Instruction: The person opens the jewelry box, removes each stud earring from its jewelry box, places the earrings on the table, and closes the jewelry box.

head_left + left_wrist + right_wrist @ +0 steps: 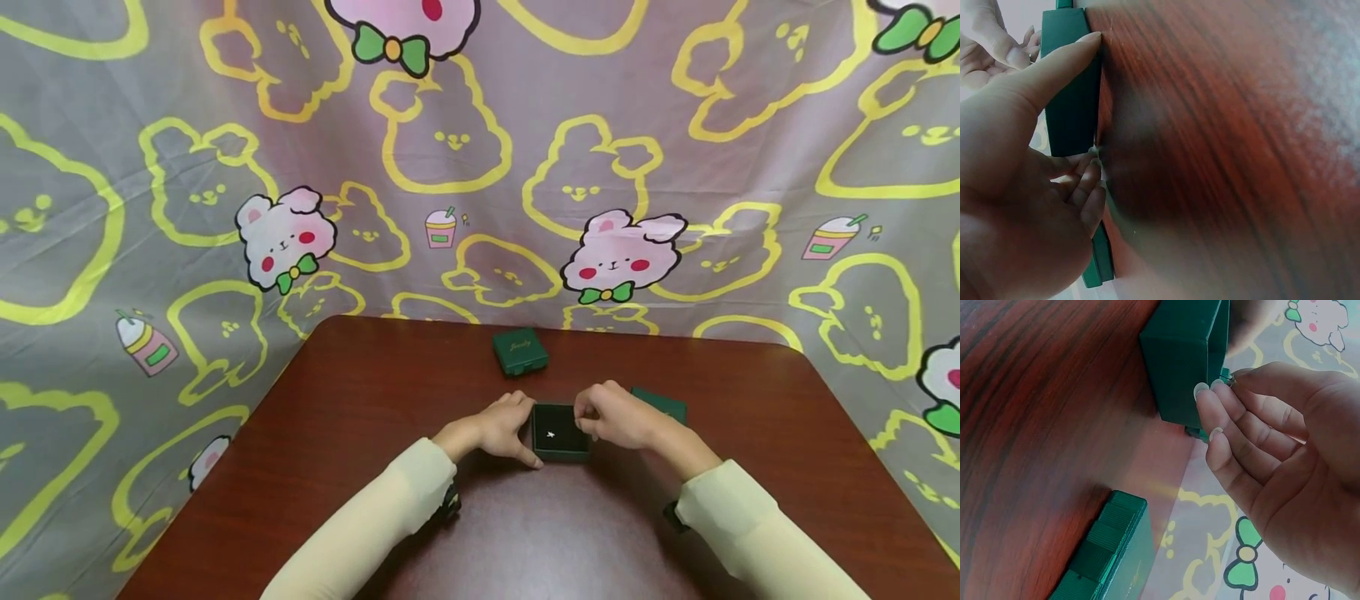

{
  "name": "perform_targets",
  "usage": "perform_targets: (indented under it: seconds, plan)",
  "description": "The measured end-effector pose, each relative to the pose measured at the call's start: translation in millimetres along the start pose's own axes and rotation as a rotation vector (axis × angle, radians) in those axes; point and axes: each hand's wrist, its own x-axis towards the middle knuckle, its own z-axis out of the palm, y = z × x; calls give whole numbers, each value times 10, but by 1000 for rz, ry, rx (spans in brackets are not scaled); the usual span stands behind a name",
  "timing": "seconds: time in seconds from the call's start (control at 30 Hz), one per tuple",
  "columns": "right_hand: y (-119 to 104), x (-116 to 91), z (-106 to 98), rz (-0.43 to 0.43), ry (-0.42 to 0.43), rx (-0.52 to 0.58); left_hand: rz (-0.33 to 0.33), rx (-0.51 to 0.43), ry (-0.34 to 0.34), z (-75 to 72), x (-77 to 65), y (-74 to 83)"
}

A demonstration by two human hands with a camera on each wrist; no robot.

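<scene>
Green walls and a black lining made up the open jewelry box [562, 456], which sat on the brown bench [487, 533] between my two hands. A tiny white star-shaped jewel [551, 434] lay on the black lining [562, 417]. My left hand [506, 429] held the box, with the thumb along the front wall and the fingers bent round the left end. My right hand [613, 415] was over the right edge, and its thumb and first finger pinched a thin little piece [1230, 377]. I couldn't tell just what that piece was.

I thought things could go wrong easily. The piece was so small that a loose pinch could let it drop, maybe down beside the lining. If my right hand bumped the edge, the box could jump and the star could roll. If my left thumb pushed too hard, the box could slide back toward the green case with gold writing [520, 346]. A second green case [663, 404] lay behind my right wrist, so my arm could knock it.
</scene>
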Motion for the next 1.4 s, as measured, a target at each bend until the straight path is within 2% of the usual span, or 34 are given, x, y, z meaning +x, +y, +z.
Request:
perform_targets:
  seconds: [0.6,0.9,1.07,1.4]
  plan:
    - [12,-48,-68,-28,22,-7,30,36,5,-15,24,-2]
    - [12,-88,-19,13,25,-5,18,16,0,11,-25,-4]
    - [20,-105,20,-1,23,-2,14,10,-3,42,-51,-7]
    - [17,-121,-41,15,16,0,35,12,6,20,-11,-19]
